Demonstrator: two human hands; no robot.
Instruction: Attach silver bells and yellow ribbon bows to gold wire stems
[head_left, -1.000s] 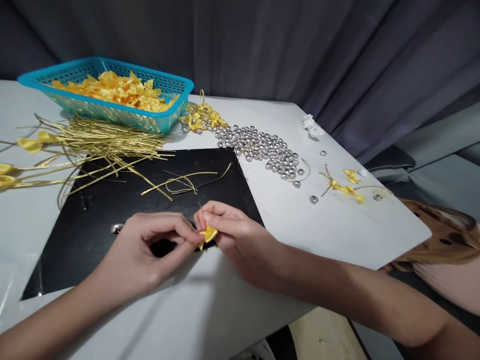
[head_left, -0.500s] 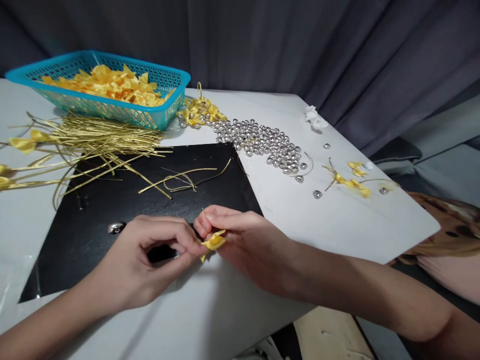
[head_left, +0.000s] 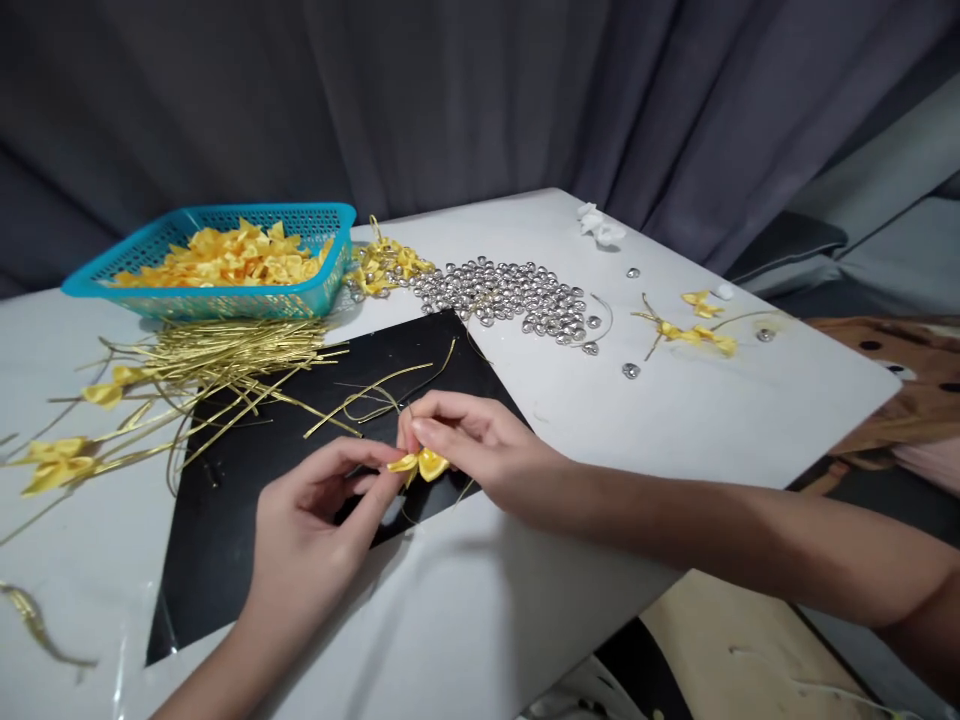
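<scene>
Head view: bow (head_left: pixel 431 465) is up between both hands, above the near edge of the black mat (head_left: pixel 225 560). Left hand (head_left: pixel 300 530): thumb and forefinger pinch the bow's left end. Right hand (head_left: pixel 487 450): thumb and forefinger closed on a thin sliver (head_left: pixel 406 407) at the bow's top edge; needle or wire end, can't tell which.

Risks, my read: left pinch takes only a tip, so a sideways pull could twist the bow or slip it loose. If the sliver is sharp, left fingertips are close enough to get pricked. Thin strand (head_left: pixel 465 492) under the right hand could snag; loose cord (head_left: pixel 367 393) on the mat lies just beyond the fingers and could get dragged in.

Hidden: bow's back and most of the right fingers, also where the strand ends. Both forearms run out of frame. Bead pile (head_left: pixel 502 290) too small to count. Gold scrap (head_left: pixel 34 615) cut off at left.
</scene>
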